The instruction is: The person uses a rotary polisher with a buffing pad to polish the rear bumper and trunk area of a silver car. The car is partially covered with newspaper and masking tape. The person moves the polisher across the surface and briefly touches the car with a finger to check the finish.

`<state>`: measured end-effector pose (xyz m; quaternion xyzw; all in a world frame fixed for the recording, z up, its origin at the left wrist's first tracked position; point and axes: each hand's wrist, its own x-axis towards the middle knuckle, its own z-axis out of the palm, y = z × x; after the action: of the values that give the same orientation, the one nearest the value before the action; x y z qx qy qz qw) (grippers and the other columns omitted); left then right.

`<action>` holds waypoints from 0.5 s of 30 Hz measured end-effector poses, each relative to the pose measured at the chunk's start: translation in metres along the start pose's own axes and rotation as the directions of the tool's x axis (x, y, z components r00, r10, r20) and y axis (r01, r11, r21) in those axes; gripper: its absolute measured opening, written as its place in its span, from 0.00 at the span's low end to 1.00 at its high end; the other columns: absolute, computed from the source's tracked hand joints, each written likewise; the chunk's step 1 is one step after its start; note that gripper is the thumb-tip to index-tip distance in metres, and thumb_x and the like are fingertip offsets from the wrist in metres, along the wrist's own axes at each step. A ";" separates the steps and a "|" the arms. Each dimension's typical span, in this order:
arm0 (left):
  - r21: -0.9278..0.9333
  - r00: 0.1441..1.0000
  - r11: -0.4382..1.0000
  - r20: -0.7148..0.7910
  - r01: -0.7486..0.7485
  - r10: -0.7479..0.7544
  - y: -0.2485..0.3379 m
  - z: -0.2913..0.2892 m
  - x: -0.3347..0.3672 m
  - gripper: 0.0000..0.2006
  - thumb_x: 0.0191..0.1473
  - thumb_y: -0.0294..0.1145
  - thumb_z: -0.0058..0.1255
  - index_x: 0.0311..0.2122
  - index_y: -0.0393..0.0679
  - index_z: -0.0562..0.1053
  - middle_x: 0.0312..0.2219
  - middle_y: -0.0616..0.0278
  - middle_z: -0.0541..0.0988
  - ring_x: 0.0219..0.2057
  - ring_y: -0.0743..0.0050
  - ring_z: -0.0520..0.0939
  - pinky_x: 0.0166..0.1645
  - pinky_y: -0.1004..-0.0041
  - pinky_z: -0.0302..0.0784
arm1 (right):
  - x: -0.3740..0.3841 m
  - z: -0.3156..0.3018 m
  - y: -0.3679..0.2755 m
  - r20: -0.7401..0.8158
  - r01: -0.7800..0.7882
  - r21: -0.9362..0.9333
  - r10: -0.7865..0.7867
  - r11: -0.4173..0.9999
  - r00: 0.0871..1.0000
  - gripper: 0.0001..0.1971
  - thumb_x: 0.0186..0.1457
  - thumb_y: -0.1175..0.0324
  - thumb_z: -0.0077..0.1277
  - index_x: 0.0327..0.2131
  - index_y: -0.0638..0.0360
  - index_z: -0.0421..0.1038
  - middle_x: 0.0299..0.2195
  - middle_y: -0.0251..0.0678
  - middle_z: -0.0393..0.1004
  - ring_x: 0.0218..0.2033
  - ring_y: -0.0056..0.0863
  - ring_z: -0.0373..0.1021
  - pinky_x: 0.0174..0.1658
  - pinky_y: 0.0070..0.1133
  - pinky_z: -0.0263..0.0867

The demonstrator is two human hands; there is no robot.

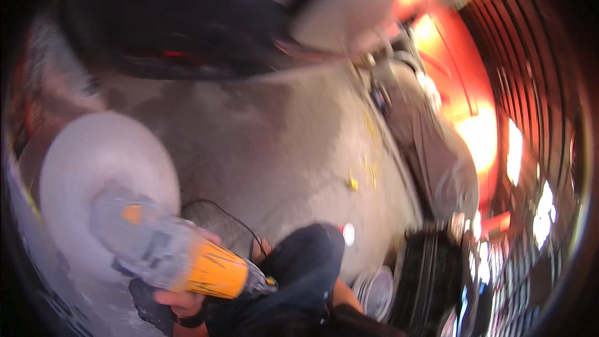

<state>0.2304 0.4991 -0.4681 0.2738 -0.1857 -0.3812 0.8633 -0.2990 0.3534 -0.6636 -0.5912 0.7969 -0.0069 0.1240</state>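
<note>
My left hand [181,301], with a dark band at the wrist, is closed around the body of a grey and yellow power polisher [215,268]. A large round whitish pad [134,143] spreads out beneath the tool's head, blurred. A patch of skin [210,235] shows along the polisher's far side. Whether those are fingers of my right hand or of the left I cannot tell, and no right forearm can be followed to it. A black cord [234,217] curves over the floor near my dark-clothed knee [315,243].
A vehicle's dark panel [175,25] with a red spot spans the top. On the right, brown cloth [430,150] lies beside a bright red panel [462,87]. A black case-like object [430,274] and a round pale lid [377,293] stand lower right. Yellow bits [353,183] lie on the concrete floor [237,131].
</note>
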 end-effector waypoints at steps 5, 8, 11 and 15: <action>-0.358 0.985 0.926 0.164 0.118 -0.061 0.000 0.005 0.005 0.60 0.42 0.83 0.54 0.66 0.40 0.57 0.54 0.54 0.70 0.54 0.55 0.75 0.62 0.56 0.70 | 0.021 -0.001 0.028 -0.123 -0.018 0.085 0.029 0.996 0.992 0.28 0.58 0.57 0.56 0.56 0.67 0.70 0.44 0.60 0.79 0.45 0.53 0.78 0.52 0.40 0.71; -0.338 0.973 0.924 0.204 0.177 -0.112 -0.004 0.007 0.001 0.62 0.40 0.80 0.59 0.68 0.39 0.55 0.55 0.54 0.69 0.57 0.55 0.73 0.66 0.56 0.65 | 0.031 -0.004 0.050 -0.094 -0.125 0.092 0.134 0.988 0.987 0.32 0.57 0.58 0.55 0.62 0.66 0.64 0.49 0.62 0.76 0.51 0.57 0.74 0.56 0.41 0.69; -0.309 0.962 0.928 0.236 0.211 -0.140 -0.008 0.008 0.000 0.60 0.44 0.80 0.55 0.70 0.43 0.54 0.56 0.53 0.69 0.55 0.55 0.73 0.65 0.54 0.67 | 0.053 -0.006 0.105 -0.130 -0.158 0.097 0.170 0.983 0.977 0.36 0.59 0.57 0.56 0.66 0.64 0.58 0.53 0.60 0.74 0.56 0.57 0.71 0.60 0.41 0.66; -0.148 0.997 0.989 0.082 0.000 0.012 -0.015 0.014 0.008 0.53 0.49 0.84 0.42 0.64 0.46 0.64 0.48 0.53 0.76 0.44 0.55 0.81 0.49 0.53 0.81 | 0.115 -0.017 0.130 0.019 -0.234 0.167 0.235 0.958 0.972 0.39 0.61 0.54 0.54 0.68 0.68 0.54 0.67 0.56 0.60 0.69 0.49 0.57 0.70 0.37 0.54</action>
<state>0.2197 0.4803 -0.4660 0.1923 -0.1932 -0.4025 0.8739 -0.4557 0.2812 -0.6897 -0.4801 0.8580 -0.0596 0.1727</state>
